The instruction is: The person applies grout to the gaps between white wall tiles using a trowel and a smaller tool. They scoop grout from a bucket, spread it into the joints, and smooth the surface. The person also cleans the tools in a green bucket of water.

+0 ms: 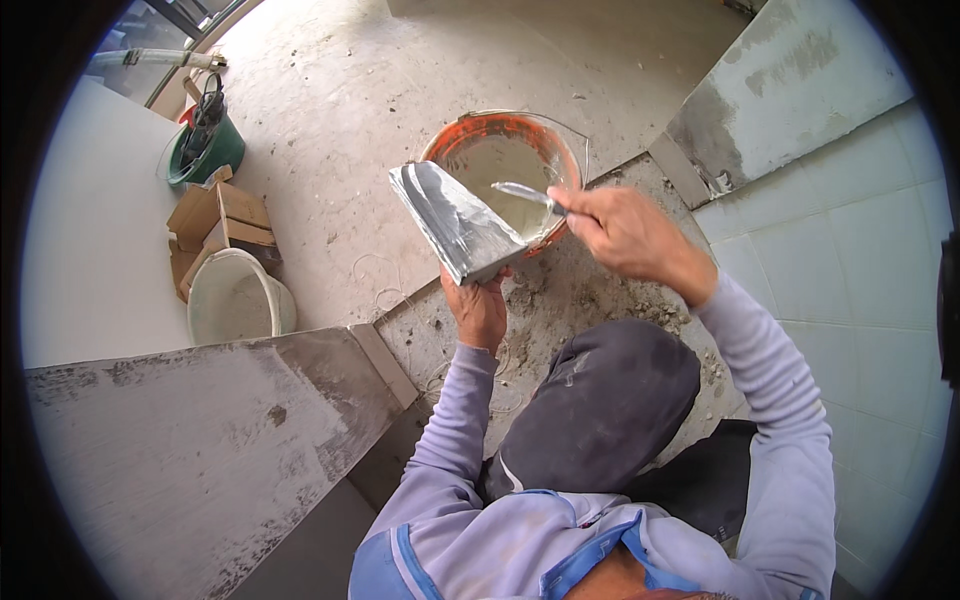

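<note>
My left hand (480, 310) is closed at the near end of a flat grey plastering trowel (460, 222), its grip hidden underneath. White putty is smeared in streaks over the trowel's upward face. In my right hand (630, 232) is a small putty knife (528, 194), its narrow blade pointing left and coated with putty. Both tools are over an orange bucket (565, 155) standing on the floor. Pale putty (505, 165) fills part of it, and more sticks to its inner wall. The trowel covers the bucket's left side.
A whitish bucket (282, 300), a cardboard box (245, 215) and a green bucket (225, 150) holding tools line the left wall. Rough wall ends flank me, the right one (790, 80) beside pale tiles (840, 260). Rubble (640, 300) covers the floor near my knee.
</note>
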### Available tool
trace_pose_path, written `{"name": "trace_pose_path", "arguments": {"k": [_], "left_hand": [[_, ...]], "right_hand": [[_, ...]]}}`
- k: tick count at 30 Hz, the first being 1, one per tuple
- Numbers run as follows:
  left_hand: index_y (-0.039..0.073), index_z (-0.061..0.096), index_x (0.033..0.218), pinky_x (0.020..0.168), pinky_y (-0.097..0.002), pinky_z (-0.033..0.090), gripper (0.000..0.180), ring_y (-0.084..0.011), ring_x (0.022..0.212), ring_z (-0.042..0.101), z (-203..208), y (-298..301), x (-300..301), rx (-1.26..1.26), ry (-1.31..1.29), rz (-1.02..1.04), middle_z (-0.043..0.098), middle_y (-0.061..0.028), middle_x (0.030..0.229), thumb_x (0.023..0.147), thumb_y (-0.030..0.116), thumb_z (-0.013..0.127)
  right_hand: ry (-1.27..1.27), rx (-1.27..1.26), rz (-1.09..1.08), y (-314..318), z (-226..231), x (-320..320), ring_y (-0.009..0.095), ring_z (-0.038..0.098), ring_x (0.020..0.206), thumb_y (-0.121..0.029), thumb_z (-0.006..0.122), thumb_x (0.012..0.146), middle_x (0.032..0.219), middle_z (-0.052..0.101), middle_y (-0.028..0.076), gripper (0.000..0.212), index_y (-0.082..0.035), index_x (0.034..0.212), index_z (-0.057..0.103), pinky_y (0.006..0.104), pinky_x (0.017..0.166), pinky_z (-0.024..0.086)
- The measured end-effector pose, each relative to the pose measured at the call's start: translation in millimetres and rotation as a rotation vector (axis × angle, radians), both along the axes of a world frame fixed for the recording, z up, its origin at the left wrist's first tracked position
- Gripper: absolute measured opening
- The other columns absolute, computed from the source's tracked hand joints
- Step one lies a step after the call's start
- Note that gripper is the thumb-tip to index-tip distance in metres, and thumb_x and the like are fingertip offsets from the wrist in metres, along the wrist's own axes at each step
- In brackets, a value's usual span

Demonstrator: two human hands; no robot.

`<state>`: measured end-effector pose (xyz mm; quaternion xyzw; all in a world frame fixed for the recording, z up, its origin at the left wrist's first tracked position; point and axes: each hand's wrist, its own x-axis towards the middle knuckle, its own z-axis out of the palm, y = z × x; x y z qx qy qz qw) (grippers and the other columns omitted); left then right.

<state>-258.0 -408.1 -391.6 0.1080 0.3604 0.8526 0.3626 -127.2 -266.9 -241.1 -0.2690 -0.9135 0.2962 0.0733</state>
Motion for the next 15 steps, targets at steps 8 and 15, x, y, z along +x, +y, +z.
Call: {"name": "trace_pose_path", "arguments": {"k": [8, 15], "left_hand": [[0.009, 0.038, 0.127, 0.066, -0.0320, 0.055, 0.043, -0.0197, 0.086, 0.062, -1, 14, -4, 0.092, 0.077, -0.079, 0.057, -0.0076, 0.111, 0.096, 0.034, 0.052], [0.006, 0.038, 0.125, 0.065, -0.0354, 0.055, 0.048, -0.0222, 0.088, 0.063, -2, -5, 10, 0.050, 0.029, -0.108, 0.056, -0.0093, 0.112, 0.093, 0.038, 0.055]], "right_hand": [[0.079, 0.086, 0.041, -32, 20, 17, 0.035, 0.060, 0.069, -0.015, 0.055, 0.087, 0.077, 0.059, 0.017, 0.031, -0.007, 0.115, 0.063, 0.0436, 0.063, 0.048], [0.183, 0.113, 0.039, -33, 5, 3, 0.035, 0.062, 0.068, -0.012, 0.053, 0.087, 0.075, 0.061, 0.021, 0.030, -0.004, 0.113, 0.063, 0.0437, 0.061, 0.049]]}}
